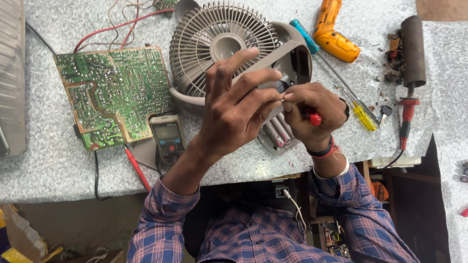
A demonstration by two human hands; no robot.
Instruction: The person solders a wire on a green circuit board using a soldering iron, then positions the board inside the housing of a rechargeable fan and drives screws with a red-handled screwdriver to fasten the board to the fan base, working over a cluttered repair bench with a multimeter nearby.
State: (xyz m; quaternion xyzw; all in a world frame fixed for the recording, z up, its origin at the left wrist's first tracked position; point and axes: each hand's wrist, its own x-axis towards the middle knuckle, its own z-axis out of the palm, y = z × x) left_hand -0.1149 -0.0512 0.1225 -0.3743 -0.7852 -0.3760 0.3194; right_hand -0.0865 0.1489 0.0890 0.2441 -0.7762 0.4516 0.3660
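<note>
Speckled grey laminate covers the tabletop (58, 160), which serves as a crowded repair bench. At its centre lies a small grey plastic fan (222, 46), grille facing up, with its curved stand frame (287, 51) rising toward the person. The left hand (234, 104) is raised over the fan with fingers spread and slightly curled, thumb and forefinger steadying the frame near its pivot. The right hand (312, 114) is closed around a red-handled screwdriver (313, 118), its tip directed at the same spot; the exact contact point is hidden behind the fingers. To the left rests a green circuit board (114, 92) with red wires (117, 27) trailing off, and just beside it a multimeter (167, 136) with a red probe (137, 168). To the right lie a teal-handled screwdriver (304, 36), a yellow-handled screwdriver (363, 117), an orange drill (334, 34) and a soldering iron with a red grip (407, 117). In my judgement the fan is light and stiff, but its thin grille ribs and slim frame look brittle; it is best held by the solid frame or the rim of the housing, not by the ribs.
</note>
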